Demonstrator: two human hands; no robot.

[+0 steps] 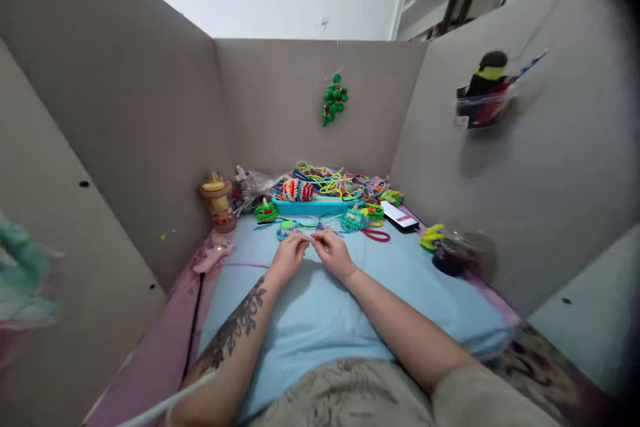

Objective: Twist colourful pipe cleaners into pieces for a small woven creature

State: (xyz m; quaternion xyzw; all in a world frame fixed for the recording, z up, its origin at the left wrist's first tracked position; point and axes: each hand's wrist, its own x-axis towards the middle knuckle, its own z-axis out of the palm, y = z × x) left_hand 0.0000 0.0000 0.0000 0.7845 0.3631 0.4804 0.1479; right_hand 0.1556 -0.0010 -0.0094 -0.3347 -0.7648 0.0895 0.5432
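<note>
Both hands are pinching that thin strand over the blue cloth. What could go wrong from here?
The thin strand between the left hand and right hand looks tiny; it could slip into the colourful pile just beyond. The left forearm lies near the black cord; a pull might drag the pink tool.

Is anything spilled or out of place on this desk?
Mildly, yes. The tangle of colourful cords overflows the blue tray at the back. Loose pieces lie on the blue cloth in front of it, including a red loop beside the phone. Nothing looks broken.
</note>
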